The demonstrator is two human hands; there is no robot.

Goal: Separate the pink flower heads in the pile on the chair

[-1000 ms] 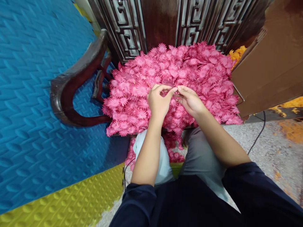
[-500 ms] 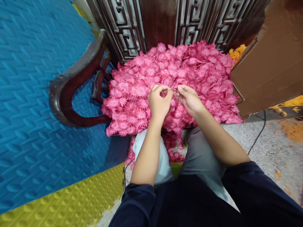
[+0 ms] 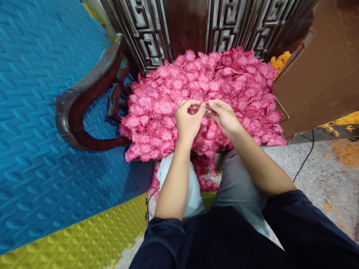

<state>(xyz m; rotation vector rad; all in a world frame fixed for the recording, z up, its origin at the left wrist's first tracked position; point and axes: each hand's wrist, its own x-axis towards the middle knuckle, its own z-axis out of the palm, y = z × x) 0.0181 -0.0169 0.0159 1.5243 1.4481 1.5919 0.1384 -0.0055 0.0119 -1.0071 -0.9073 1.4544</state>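
A broad heap of pink artificial flowers lies in front of me, and both hands are over its middle. My left hand is closed in a pinch, thumb and forefinger making a ring. Opposite it, almost touching at the fingertips, my right hand is pinched too, its other fingers curled beneath. A small pink flower piece shows between the two pinches; its shape is mostly hidden by the fingers and blends with the heap behind.
On the left a curved dark wooden armrest borders the heap, with blue matting beyond. A carved wooden panel stands behind. To the right are a brown cardboard box, orange petals and a black cable on the floor.
The fingertips of both hands have come slightly closer together over the heap. The view has shifted a little; the flowers and surroundings stay as they were.
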